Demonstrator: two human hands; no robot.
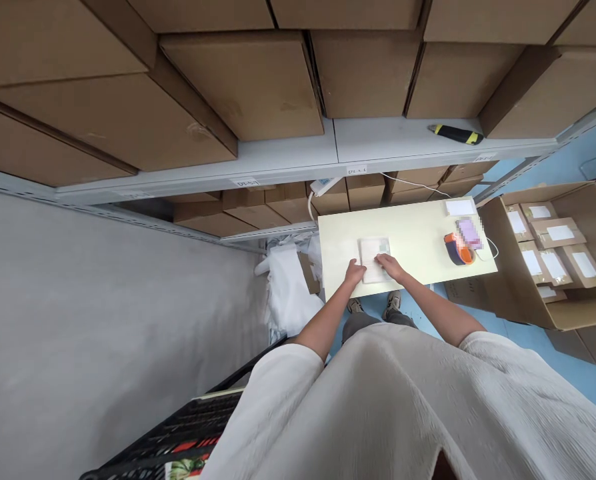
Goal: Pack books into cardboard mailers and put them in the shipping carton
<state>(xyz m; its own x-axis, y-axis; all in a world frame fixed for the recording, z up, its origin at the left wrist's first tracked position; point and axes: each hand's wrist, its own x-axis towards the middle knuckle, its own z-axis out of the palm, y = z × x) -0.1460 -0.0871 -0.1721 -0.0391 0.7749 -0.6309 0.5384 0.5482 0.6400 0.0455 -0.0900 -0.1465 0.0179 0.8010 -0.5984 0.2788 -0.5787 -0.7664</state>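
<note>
A flat, pale rectangular packet [375, 272] lies on the cream tabletop [413, 233] in front of me. At its left edge, my left hand [355, 273] is closed on the side of the packet. My right hand [390, 266] reaches over from the right, its fingers stretched out and resting on the packet's upper face. A small greenish patch shows near the packet's top right corner. The print on it is too small to read.
An orange and dark-blue tape dispenser [459, 249] and a white label stack [461, 207] sit at the table's right end. Beyond is an open carton [508, 293] of small labelled boxes. A yellow-black cutter [455, 134] lies on the shelf [288, 152]. A black crate [178, 433] stands lower left.
</note>
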